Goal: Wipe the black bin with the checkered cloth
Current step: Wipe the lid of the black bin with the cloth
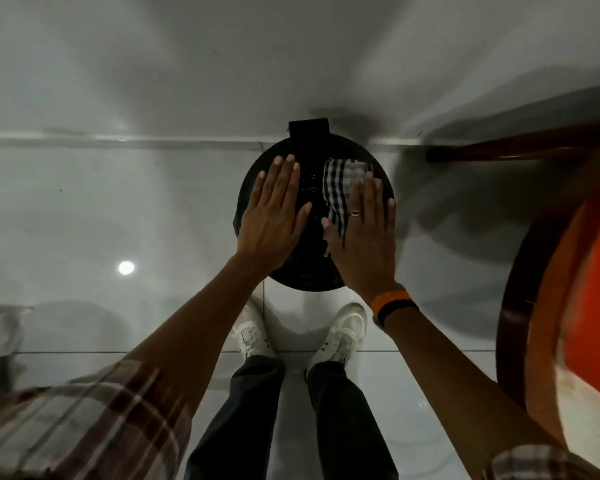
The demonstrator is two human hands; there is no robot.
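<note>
A round black bin [310, 188] with a closed lid stands on the floor against the white wall, seen from straight above. My left hand [274, 213] lies flat on the left half of the lid, fingers spread, holding nothing. My right hand [364, 230] presses flat on the black-and-white checkered cloth [340, 185], which lies on the right half of the lid. Part of the cloth sticks out past my fingertips and beside my thumb; the part under my palm is hidden. White specks dot the lid between my hands.
A round wooden table [530, 306] with something orange [593, 306] on it stands close on the right, one dark leg [499, 150] reaching toward the bin. My feet in white shoes [253, 337] stand on glossy white tiles just before the bin. A pale object [0, 327] sits far left.
</note>
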